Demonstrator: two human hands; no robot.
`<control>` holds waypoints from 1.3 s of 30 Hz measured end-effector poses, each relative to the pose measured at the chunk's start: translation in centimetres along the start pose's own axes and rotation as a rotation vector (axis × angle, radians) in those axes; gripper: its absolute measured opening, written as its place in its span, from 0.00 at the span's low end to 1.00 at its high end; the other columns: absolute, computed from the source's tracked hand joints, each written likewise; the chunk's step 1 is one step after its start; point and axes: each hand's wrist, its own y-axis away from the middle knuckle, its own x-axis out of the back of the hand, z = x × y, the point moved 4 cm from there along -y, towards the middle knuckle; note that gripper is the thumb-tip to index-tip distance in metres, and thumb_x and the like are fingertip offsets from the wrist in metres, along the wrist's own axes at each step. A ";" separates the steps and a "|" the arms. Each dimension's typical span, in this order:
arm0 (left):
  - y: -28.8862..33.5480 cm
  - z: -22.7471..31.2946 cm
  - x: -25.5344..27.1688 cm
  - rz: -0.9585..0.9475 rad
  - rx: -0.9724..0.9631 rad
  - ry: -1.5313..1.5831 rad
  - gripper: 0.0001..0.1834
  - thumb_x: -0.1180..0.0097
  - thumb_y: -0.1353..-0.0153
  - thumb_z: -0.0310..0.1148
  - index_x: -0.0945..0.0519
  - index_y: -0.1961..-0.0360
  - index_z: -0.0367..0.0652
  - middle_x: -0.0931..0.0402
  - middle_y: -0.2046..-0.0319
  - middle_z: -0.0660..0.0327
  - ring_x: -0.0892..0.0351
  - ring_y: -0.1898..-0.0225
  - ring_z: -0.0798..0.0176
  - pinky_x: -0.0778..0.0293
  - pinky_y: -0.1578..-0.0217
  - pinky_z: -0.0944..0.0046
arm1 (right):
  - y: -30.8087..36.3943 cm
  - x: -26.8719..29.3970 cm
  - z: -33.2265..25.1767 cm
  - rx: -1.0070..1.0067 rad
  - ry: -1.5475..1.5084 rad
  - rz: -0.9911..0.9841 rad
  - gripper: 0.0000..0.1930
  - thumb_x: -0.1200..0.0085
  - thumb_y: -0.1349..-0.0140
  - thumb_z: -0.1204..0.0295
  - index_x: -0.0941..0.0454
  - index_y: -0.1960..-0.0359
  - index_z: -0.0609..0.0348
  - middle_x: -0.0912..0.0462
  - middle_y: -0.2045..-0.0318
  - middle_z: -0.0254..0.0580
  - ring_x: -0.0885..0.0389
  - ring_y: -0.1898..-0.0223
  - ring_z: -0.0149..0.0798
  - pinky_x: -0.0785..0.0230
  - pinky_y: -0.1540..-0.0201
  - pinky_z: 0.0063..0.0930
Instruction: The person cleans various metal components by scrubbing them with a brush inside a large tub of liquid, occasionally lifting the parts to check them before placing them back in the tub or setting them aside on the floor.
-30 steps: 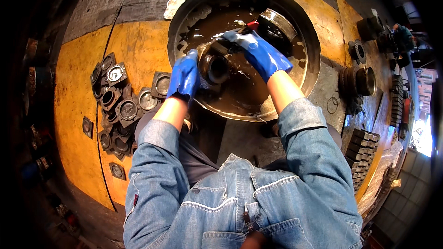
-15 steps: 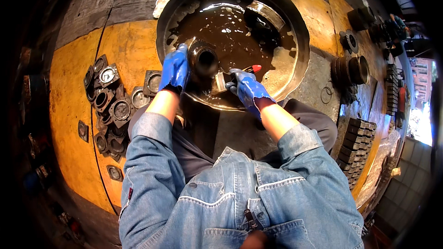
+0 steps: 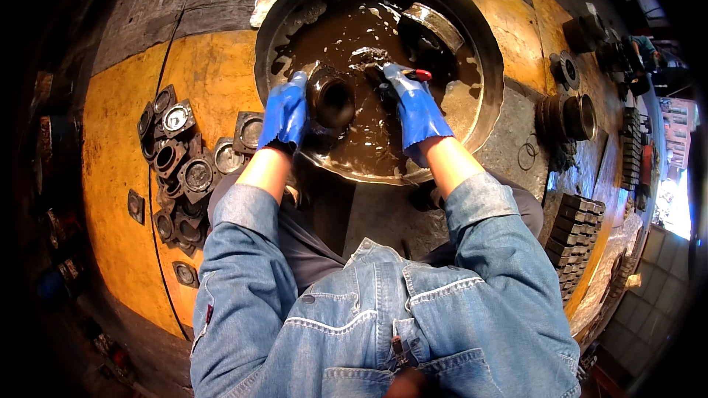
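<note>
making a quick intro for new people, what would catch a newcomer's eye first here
Probably the bright blue-gloved left hand holding a dark hollow part, and the matching right hand gripping a red-ended tool, both over a large round basin of murky brown liquid. Next, perhaps, the jumbled pile of dark squarish parts on the yellow boards, left of the basin.

- The right hand [image 3: 419, 109] has moved from the basin [image 3: 493, 81]'s near rim to farther over the water [image 3: 324, 37].
- Its red-handled tool [image 3: 420, 74] went along (pale head now unclear).
- A bright ripple [image 3: 369, 57] shows far-left of that hand.
</note>
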 end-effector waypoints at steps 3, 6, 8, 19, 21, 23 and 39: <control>0.0 0.3 0.2 -0.029 0.086 0.110 0.26 0.56 0.19 0.44 0.17 0.55 0.27 0.15 0.56 0.35 0.16 0.49 0.36 0.25 0.46 0.51 | 1.5 -1.1 2.1 -0.205 -0.130 0.010 0.23 0.39 0.33 0.55 0.17 0.45 0.61 0.13 0.53 0.46 0.19 0.50 0.38 0.28 0.44 0.34; 0.0 -1.1 -0.5 0.009 0.066 0.217 0.28 0.54 0.20 0.45 0.17 0.56 0.25 0.14 0.58 0.36 0.15 0.52 0.42 0.25 0.47 0.52 | 3.9 -2.2 3.3 -0.352 -0.242 0.009 0.23 0.37 0.33 0.54 0.15 0.46 0.60 0.12 0.53 0.45 0.18 0.50 0.36 0.27 0.44 0.33; -0.3 -1.9 -1.0 0.033 0.050 0.265 0.28 0.54 0.20 0.46 0.16 0.56 0.24 0.13 0.60 0.39 0.15 0.54 0.47 0.25 0.47 0.54 | 5.1 -2.4 3.5 -0.415 -0.261 -0.008 0.23 0.37 0.33 0.53 0.15 0.46 0.59 0.12 0.53 0.44 0.17 0.51 0.35 0.26 0.44 0.32; 0.0 -0.9 -0.1 -0.012 0.112 0.371 0.29 0.52 0.21 0.48 0.14 0.57 0.26 0.14 0.66 0.50 0.19 0.61 0.58 0.25 0.53 0.57 | 1.6 -3.2 -6.5 0.813 0.399 -0.432 0.15 0.42 0.29 0.64 0.13 0.44 0.43 0.09 0.63 0.48 0.10 0.60 0.55 0.19 0.57 0.45; -0.2 -0.3 -0.3 -0.020 0.148 0.388 0.29 0.51 0.21 0.48 0.14 0.57 0.26 0.15 0.67 0.52 0.20 0.62 0.59 0.25 0.54 0.58 | -0.3 -4.1 -5.0 0.822 0.638 -0.503 0.19 0.41 0.34 0.69 0.16 0.41 0.46 0.10 0.57 0.49 0.10 0.63 0.54 0.17 0.60 0.43; 0.0 -0.3 -0.1 -0.034 0.195 0.416 0.29 0.51 0.21 0.48 0.14 0.58 0.26 0.16 0.68 0.53 0.21 0.63 0.61 0.25 0.55 0.58 | -1.3 -4.8 -4.8 0.741 0.698 -0.567 0.20 0.42 0.34 0.68 0.17 0.40 0.46 0.10 0.54 0.50 0.11 0.64 0.54 0.18 0.61 0.44; 0.5 0.4 -0.1 -0.162 0.415 0.669 0.31 0.50 0.21 0.50 0.16 0.42 0.28 0.12 0.47 0.48 0.17 0.46 0.57 0.26 0.41 0.62 | 1.8 -1.8 -3.2 -0.289 -0.765 -0.384 0.22 0.48 0.20 0.58 0.20 0.36 0.62 0.13 0.45 0.46 0.12 0.51 0.37 0.18 0.48 0.31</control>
